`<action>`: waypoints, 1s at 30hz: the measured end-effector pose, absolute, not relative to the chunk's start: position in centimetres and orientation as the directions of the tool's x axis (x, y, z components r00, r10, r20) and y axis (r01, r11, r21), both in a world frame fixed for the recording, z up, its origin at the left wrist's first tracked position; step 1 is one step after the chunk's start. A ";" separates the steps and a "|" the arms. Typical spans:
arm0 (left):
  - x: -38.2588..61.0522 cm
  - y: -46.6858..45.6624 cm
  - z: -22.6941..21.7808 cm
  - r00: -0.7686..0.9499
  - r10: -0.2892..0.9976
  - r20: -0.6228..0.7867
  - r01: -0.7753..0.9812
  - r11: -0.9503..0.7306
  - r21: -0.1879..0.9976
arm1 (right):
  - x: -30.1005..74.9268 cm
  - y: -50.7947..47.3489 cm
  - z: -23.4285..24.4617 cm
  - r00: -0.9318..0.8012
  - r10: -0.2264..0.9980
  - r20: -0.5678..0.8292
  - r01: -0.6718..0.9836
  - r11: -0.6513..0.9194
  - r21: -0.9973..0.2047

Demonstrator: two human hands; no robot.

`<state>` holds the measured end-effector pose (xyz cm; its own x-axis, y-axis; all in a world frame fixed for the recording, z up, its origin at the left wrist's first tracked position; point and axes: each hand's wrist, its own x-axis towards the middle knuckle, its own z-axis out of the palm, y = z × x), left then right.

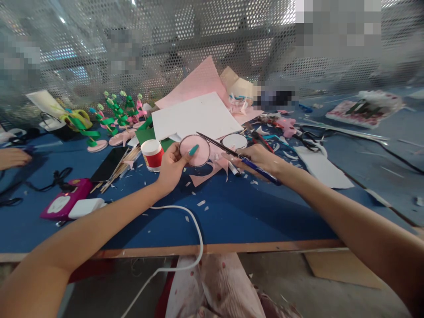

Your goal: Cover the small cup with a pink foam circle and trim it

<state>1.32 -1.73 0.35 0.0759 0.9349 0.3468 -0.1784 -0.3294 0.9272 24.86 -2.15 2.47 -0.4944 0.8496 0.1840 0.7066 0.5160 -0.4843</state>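
Note:
My left hand is closed on a round pink paper disc with a dark outline, the thumb lying across its face. In my right hand is a pair of scissors with dark blades and blue handles. The blade tip reaches over the disc's upper right edge; I cannot tell whether it touches. Under the hands lies a cut pink paper scrap. Just behind the scissors rests a white disc with a dark rim. A red and white tub stands left of my left hand.
White paper and pink sheets lean at the back. Green spiral paper plants stand at the back left. A purple power socket and white cable lie in front. Another person's hand is at far left.

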 end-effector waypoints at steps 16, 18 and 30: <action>1.1 -1.9 0.1 0.157 0.950 0.269 -0.146 -0.247 0.958 | 23.7 -3.2 3.1 -0.214 0.934 0.286 0.759 0.344 -0.552; 1.2 -1.8 0.1 0.138 0.952 0.272 -0.153 -0.250 0.956 | 23.6 -3.5 3.0 -0.188 0.941 0.281 0.715 0.327 -0.618; 1.3 -2.0 0.1 0.232 0.941 0.248 -0.136 -0.221 0.966 | 22.0 -4.6 3.5 -0.144 0.986 0.085 0.174 0.109 -0.979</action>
<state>1.33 -2.01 0.10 0.2323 0.9406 0.2475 -0.1359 -0.2206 0.9658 21.97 -4.55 3.52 -0.1441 0.9859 0.0847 0.1737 0.1094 -0.9787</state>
